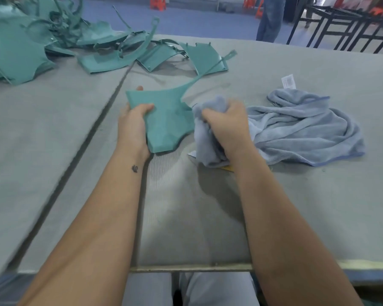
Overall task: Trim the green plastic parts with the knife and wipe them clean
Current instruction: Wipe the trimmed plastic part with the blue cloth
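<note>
At the near edge of the grey table (296,217), a metal strip runs along the rim, and below it the person's light grey trousers (208,290) show between two bare forearms that reach forward. A small dark mark sits on the inside of the left wrist. A dark seam crosses the table surface diagonally on the left side.

Further in, the left hand (132,124) grips a green plastic part (166,115) by its left edge, the thumb pressed on the top face and a fingertip showing behind the far corner. The part is a flat, flared piece with a thin strip running up and away from its far right corner. Its lower end is level with the left wrist; whether it touches the table I cannot tell.

Just beside it, the right hand (227,124) has its fingers curled tight around a bunched blue cloth (208,144), which touches the right edge of the green part. A sliver of something yellow (228,168) peeks from under the cloth near the right wrist, too hidden to identify. The rest of the blue towelling (303,131) lies crumpled on the table to the right, a white label (288,81) at its far end.

Beyond, several more green parts (161,58) lie side by side, and a larger tangled heap of them (31,40) fills the far left corner.

Past the table lies a blue floor (197,21), with a black metal frame (345,32) at the right, a person's legs in dark trousers (270,18), and orange stools (157,3)
</note>
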`<state>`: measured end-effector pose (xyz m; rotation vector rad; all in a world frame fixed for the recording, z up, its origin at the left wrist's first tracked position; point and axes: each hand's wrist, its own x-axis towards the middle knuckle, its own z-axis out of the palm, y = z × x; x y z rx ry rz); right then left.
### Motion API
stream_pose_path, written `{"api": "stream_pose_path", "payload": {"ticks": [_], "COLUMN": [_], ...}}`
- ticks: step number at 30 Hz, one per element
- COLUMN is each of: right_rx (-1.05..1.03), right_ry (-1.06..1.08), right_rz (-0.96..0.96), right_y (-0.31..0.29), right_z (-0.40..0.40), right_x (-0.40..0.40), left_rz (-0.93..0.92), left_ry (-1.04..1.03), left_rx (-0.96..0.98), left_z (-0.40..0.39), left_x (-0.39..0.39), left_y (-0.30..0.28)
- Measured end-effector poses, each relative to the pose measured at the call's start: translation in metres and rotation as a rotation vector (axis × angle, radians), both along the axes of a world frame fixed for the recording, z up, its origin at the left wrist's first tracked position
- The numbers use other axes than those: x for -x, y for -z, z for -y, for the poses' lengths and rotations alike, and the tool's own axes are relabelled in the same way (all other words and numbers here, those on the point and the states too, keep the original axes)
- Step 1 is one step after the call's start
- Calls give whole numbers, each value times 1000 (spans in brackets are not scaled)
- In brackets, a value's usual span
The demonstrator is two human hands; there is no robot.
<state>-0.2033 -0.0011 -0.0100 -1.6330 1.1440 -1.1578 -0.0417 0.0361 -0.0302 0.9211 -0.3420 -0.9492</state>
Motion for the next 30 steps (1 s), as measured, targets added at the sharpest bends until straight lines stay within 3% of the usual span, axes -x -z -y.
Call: {"api": "stream_pose_path", "payload": {"ticks": [2,4,6,8,10,12,17,18,21,24,30], "right_rx": [-53,0,153,296,337,329,364,395,520,434,393], "right_ry": [107,137,99,56,60,60,-310,-317,-102,72,109], "right_rz": [198,193,-26,-369,-684,-821,-571,-591,-786,-916,-1048], "right_y": [-1,-1,3,9,8,1,-2,0,5,4,0], "right_z": [7,10,10,10,7,2,-29,-31,-19,2,4], "right_x": [7,7,0,-11,-24,-34,-45,-45,-40,-26,-28], "left_rz": [1,18,20,25,22,20,21,32,63,75,56], "left_ry": [-37,4,66,95,100,91,93,96,54,17,4], "left_rx": [12,29,52,69,82,80,93,88,16,-46,-47], "left_z": [1,1,0,0,-1,-2,-3,-3,0,2,2], "left_x": [0,3,6,8,11,14,14,13,12,12,13], "left_y": [1,1,1,0,-1,-2,1,1,1,-1,-1]}}
